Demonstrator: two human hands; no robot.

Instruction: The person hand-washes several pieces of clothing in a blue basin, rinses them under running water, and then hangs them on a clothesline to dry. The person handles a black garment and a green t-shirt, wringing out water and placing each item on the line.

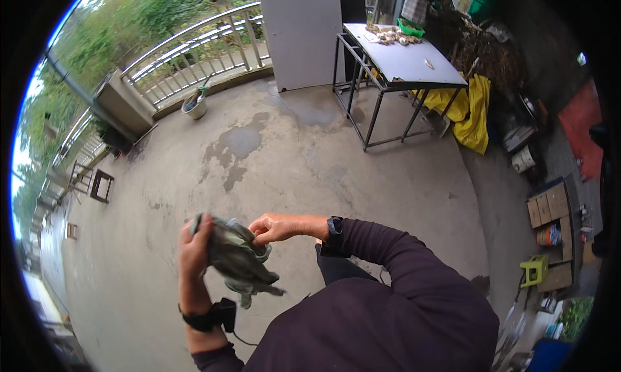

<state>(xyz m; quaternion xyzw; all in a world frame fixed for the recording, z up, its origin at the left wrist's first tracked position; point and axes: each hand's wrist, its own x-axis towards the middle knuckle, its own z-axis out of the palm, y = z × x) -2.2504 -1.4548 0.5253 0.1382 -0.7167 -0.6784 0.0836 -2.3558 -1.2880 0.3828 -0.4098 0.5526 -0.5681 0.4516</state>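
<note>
A crumpled, dark green cloth item (237, 260), perhaps a glove or a rag, hangs between my hands above the concrete floor. My left hand (195, 243) grips its left side, with the thumb over the upper edge. At its upper right, the fingers of my right hand (271, 229) pinch the rim of the cloth near a pale fold. The lower end of the cloth dangles in several finger-like points. Black straps with devices sit on both wrists.
A white-topped table (412, 61) on a metal frame holds a pile of small items and a green basket (411, 28). Yellow sheeting (473, 115) lies beside it. A white bucket (195, 109) stands by the metal railing (194, 47). A green stool (534, 271) and cardboard (550, 204) are at the right.
</note>
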